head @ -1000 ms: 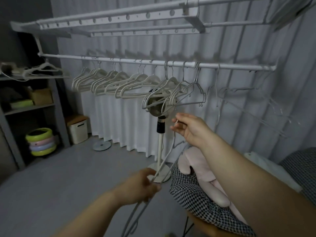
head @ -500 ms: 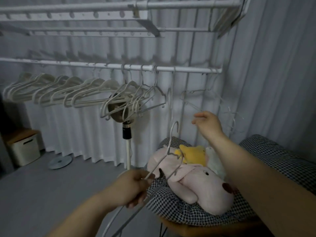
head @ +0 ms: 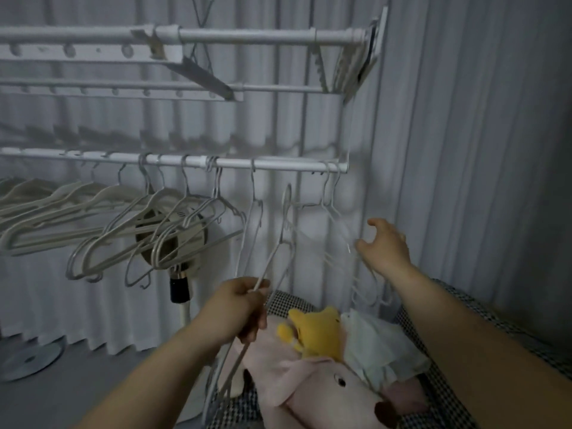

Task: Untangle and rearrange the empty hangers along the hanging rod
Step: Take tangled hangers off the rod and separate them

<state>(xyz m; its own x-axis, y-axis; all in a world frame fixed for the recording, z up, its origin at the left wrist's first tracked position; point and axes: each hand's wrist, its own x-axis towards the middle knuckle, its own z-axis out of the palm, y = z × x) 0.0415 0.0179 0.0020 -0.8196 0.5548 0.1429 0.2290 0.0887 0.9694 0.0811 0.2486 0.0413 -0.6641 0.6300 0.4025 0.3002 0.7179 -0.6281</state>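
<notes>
A white hanging rod (head: 278,165) runs across the view and ends at the right. Several white hangers (head: 93,218) crowd its left and middle. My left hand (head: 238,308) grips a thin white hanger (head: 275,246) by its shoulder, hook up, just below the rod. At the rod's right end hang tangled clear hangers (head: 337,218). My right hand (head: 383,246) reaches among their lower wires with fingers spread and thumb raised, touching them at the fingertips.
A standing fan (head: 176,243) sits behind the middle hangers. Below lie a pink plush toy (head: 325,394), a yellow plush (head: 315,329) and a white cloth (head: 377,345) on a checkered seat (head: 448,308). An upper drying rack (head: 247,35) hangs overhead. Curtains cover the wall.
My view turned right and closer to the rod's end. My left hand lifted the thin hanger higher. My right hand moved right into the clear hangers and opened.
</notes>
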